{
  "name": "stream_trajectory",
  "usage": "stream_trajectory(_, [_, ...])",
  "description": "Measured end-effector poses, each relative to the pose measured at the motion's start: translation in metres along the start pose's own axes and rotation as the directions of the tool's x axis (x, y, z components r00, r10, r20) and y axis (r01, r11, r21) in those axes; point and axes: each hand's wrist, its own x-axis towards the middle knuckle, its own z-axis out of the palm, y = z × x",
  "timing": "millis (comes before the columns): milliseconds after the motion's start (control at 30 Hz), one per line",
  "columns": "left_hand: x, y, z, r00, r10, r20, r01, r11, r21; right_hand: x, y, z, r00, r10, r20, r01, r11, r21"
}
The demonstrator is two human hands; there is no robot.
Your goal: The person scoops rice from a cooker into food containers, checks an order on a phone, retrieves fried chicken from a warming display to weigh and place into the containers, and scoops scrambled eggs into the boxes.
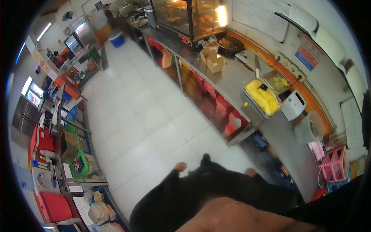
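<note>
Nearest the camera, bare skin (228,216) is filling part of the lower edge (which body part cannot be told). Beyond it, dark clothing (224,185) is covering the person's body. The left hand (180,167) is hanging beside the clothing over the tiled floor (147,116); its fingers are curving loosely and the hand appears to be gripping nothing. The right hand (251,172) is showing only in part, on the side toward the counter (228,81); whether it is released, clenched or grasping cannot be told.

The counter is running along the person's right side, nearest the right hand. A metal tray (256,104) is resting close to its front edge, and yellow food (263,96) is filling it. A white device (294,105) is standing just beside the tray, and a translucent bucket (309,127) is standing near the device. On the person's left, a green basket (79,164) is sitting on a shelf.

Farther along the counter, an open cardboard box (214,62) is standing near a dark pan (239,49). Behind these, a glass food warmer (174,11) is glowing. At the far end, a blue bin (116,40) is standing on the floor, and another person (109,15) is standing beyond it.
</note>
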Motion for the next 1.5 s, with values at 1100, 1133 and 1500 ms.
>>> stream_trajectory(1100, [0.466,-0.097,-0.684,0.973,0.156,-0.170,-0.142,0.985,0.094,0.609,-0.158,-1.001,0.194,0.441,-0.876,-0.143,0.896,0.419])
stream_trajectory(1133, [0.482,-0.075,-0.708,0.967,0.212,-0.140,-0.202,0.976,0.079,0.627,-0.149,-0.996,0.236,0.417,-0.878,-0.260,0.897,0.356])
stream_trajectory(1500, [0.568,0.221,-0.820,0.739,0.673,-0.018,-0.507,0.538,-0.674,0.479,-0.267,-1.010,-0.048,0.527,-0.849,0.360,0.802,0.477])
